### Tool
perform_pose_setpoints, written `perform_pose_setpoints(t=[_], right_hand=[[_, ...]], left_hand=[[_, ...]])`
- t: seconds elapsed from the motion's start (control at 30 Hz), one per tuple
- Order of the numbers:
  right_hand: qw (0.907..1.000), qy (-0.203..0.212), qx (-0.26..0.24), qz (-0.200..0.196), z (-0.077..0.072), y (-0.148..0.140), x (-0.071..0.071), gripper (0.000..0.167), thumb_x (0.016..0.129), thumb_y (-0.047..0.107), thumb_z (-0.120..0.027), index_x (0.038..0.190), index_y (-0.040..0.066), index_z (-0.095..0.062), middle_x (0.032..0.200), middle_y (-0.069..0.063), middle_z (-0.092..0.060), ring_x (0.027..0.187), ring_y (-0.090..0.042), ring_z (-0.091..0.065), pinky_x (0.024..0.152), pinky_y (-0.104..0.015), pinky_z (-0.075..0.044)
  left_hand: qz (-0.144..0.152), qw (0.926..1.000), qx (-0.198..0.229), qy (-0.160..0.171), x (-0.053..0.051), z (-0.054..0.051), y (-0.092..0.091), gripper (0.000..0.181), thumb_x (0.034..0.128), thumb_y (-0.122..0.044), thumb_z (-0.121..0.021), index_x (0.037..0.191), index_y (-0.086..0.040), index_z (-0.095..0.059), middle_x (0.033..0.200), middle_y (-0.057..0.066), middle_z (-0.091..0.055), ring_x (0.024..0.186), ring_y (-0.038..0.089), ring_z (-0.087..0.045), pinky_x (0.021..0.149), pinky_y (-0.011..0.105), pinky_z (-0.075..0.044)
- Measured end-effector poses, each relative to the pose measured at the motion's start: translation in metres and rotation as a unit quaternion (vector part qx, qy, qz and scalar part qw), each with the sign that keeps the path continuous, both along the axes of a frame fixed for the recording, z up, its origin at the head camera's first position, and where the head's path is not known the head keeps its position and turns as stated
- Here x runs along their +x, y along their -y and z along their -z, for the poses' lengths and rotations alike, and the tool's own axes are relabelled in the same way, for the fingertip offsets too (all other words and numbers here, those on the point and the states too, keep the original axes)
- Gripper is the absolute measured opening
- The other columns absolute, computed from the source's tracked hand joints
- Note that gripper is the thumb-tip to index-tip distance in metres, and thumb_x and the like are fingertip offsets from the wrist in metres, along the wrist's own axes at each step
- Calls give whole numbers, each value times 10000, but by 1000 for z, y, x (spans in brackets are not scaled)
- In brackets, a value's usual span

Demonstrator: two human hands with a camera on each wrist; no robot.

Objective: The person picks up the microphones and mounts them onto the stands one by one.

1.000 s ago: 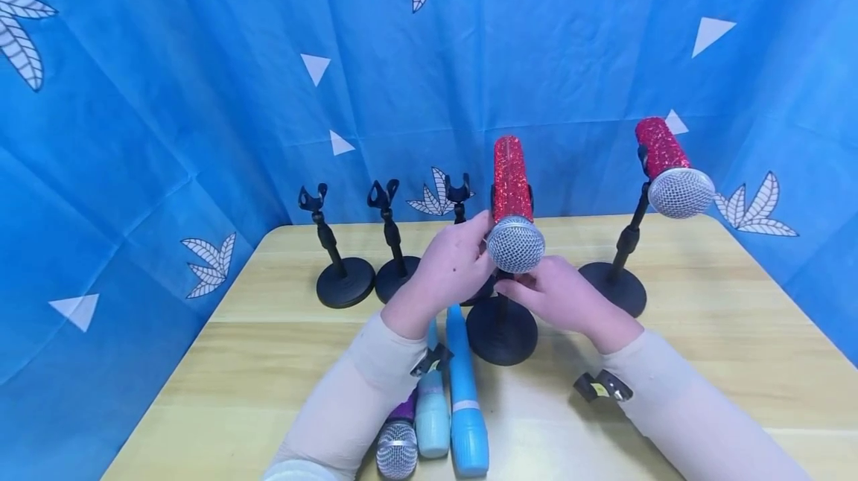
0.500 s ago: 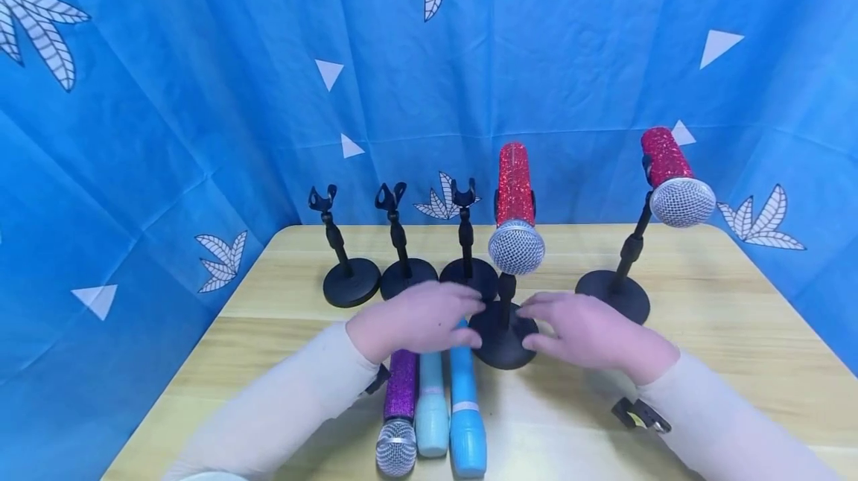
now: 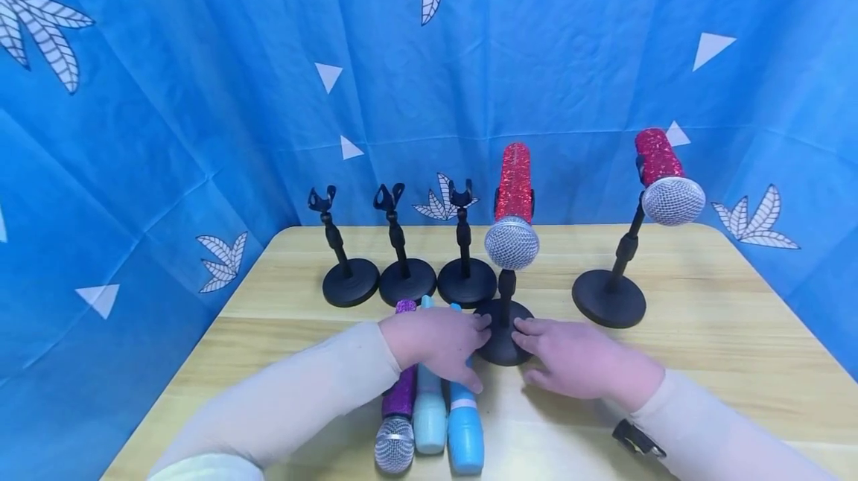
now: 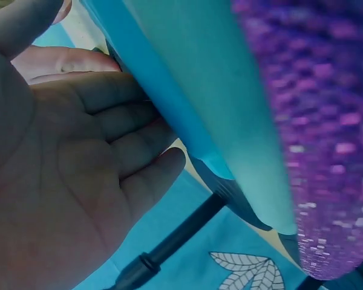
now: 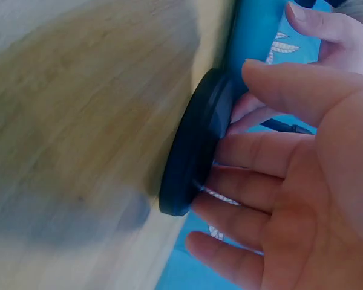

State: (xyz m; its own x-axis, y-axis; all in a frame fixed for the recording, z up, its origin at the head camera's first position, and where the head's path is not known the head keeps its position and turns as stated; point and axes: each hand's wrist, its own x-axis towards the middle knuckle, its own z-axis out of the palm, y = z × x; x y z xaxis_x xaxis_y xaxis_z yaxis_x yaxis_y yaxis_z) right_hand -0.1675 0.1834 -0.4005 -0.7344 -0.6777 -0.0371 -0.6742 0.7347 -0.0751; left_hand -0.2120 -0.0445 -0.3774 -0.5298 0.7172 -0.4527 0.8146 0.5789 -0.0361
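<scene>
A red glitter microphone with a silver mesh head rests in a black stand, whose round base is between the two hands. My left hand touches the base's left side, fingers extended, above the purple microphone, the teal one and the blue one. From the right, my right hand lays its fingertips on the base. In the right wrist view the fingers of the right hand lie loosely along the base's edge.
Three black stands with bare clips are lined up at the back left of the wooden table. A second red microphone sits on a stand at the right. Blue patterned cloth hangs behind and at the sides.
Both hands have let go of the upper part of the middle stand and moved down to its base. The base has shifted very slightly.
</scene>
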Motion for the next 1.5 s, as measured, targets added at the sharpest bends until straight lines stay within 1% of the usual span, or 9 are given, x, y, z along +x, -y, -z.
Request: perform_pose_setpoints(t=[0.2,0.3,0.4,0.53,0.67,0.8,1.0,1.2,1.5], right_hand=[[9997,-51,14,252,-3,-10,-6,506,905,360,-720,1285,27,-685,1382,-151,-606,1173,-349,-641,871,-479,-558],[9991,175,-133,375,-3,-17,-14,469,925,330,-710,1281,25,-688,1393,-153,-597,1157,-373,-644,871,-500,-553],[9980,347,-176,501,-3,-25,-23,451,942,321,-700,1285,29,-686,1403,-153,-589,1162,-383,-637,861,-505,-554],[9966,377,-188,714,0,-34,-37,446,956,335,-684,1282,30,-688,1401,-158,-587,1155,-402,-634,824,-502,-567],[9949,437,-392,817,3,-42,-52,413,979,310,-655,1266,16,-693,1382,-173,-597,1151,-412,-633,884,-516,-543],[9940,411,-690,748,5,-50,-64,336,1005,244,-609,1239,24,-710,1345,-172,-623,1177,-398,-623,970,-530,-490],[9924,400,-851,794,5,-58,-69,338,1007,252,-600,1237,33,-716,1340,-177,-624,1191,-423,-607,993,-557,-463],[9880,737,-1045,872,4,-60,-68,388,1005,253,-612,1287,-6,-673,1402,-214,-565,1237,-453,-561,1016,-572,-438],[9827,883,-1348,911,11,-62,-65,407,998,248,-627,1306,-16,-656,1429,-212,-542,1252,-442,-552,1019,-569,-437]], left_hand=[[74,9985,-409,-368,-6,1,-23,919,867,-712,-610,1539,-112,-430,1622,49,-325,1462,151,-334,1127,271,-334],[7,9970,-652,-419,-11,1,-37,928,869,-737,-584,1547,-125,-418,1628,37,-314,1460,140,-335,1119,275,-347],[-123,9965,-762,-329,-19,0,-49,927,870,-748,-573,1552,-141,-412,1635,27,-301,1458,146,-341,1112,285,-359],[-323,9968,-713,-135,-32,0,-63,902,880,-733,-579,1559,-165,-404,1648,15,-267,1461,159,-338,1124,294,-345],[-611,9961,-627,89,-47,1,-73,871,893,-713,-583,1570,-202,-383,1661,-13,-226,1468,159,-324,1136,301,-328],[-848,9947,-499,296,-57,1,-77,837,898,-705,-583,1569,-246,-385,1660,-48,-222,1466,161,-327,1143,317,-317],[-1132,9910,-236,676,-68,-1,-79,782,920,-664,-588,1573,-298,-361,1661,-102,-196,1493,138,-264,1170,353,-276],[-1135,9911,-203,669,-72,-2,-80,770,927,-666,-575,1576,-318,-349,1660,-121,-187,1499,136,-246,1182,379,-254],[-1117,9912,67,708,-74,6,-76,732,943,-629,-581,1570,-316,-368,1650,-131,-217,1487,120,-271,1177,371,-262]])
